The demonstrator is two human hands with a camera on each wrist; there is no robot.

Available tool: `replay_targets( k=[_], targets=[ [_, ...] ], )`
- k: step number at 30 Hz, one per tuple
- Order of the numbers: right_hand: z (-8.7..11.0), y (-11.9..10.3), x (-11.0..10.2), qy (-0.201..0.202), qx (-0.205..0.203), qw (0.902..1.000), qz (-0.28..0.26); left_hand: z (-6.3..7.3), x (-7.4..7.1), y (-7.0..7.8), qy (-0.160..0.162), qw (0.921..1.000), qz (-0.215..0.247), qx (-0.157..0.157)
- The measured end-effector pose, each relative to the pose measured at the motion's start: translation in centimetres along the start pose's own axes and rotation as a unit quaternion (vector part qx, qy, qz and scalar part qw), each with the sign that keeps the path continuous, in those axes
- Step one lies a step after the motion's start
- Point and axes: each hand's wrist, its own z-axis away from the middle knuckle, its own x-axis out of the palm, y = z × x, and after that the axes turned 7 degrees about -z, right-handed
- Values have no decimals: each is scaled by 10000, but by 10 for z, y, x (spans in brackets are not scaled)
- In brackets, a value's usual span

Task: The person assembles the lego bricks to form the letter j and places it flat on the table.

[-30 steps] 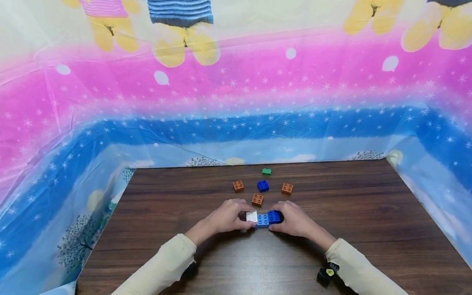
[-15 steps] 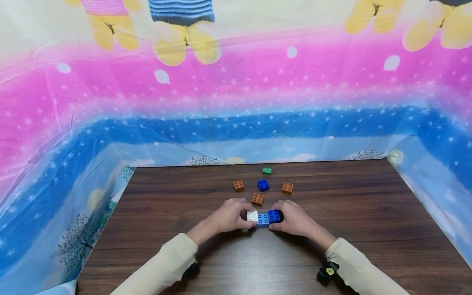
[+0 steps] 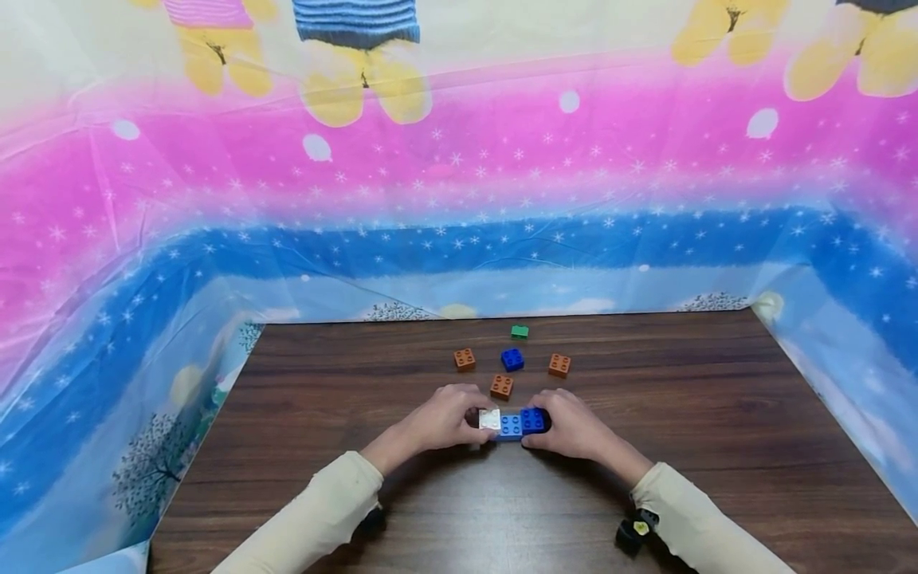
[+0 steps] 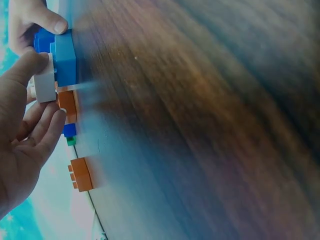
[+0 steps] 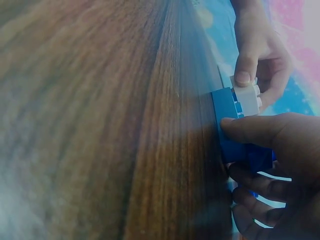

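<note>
Light-blue rectangular studded plastic brick [image 3: 511,426], between the two hands at the table's centre; dark-blue studded plastic brick [image 3: 533,419] on its right end; white studded plastic brick [image 3: 490,420] at its left end, full seating indeterminable; left hand [image 3: 450,420], pinching the white brick between thumb and fingers; right hand [image 3: 574,428], grasping the joined blue pair, thumb against the light-blue side; just beyond, an orange square plastic brick [image 3: 501,387]; farther back, a royal-blue square plastic brick [image 3: 512,360] and small green plastic brick [image 3: 519,332]; brown wood-grain table [image 3: 717,430] beneath.
</note>
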Motion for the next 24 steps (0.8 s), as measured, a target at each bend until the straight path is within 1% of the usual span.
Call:
replay_targets(
  k=[8,15,20,24],
  targets=[
    [1,-1,0,13,58,10000,-42,-1,2,0,94,9999,46,62],
    [0,-1,1,-6,47,10000,-50,-1,2,2,52,9997,222,-87],
    [0,0,1,16,67,10000,-30,-1,3,2,67,9995,279,-105],
    [0,1,1,5,117,9999,-5,0,4,2,31,9998,193,-79]
  ],
)
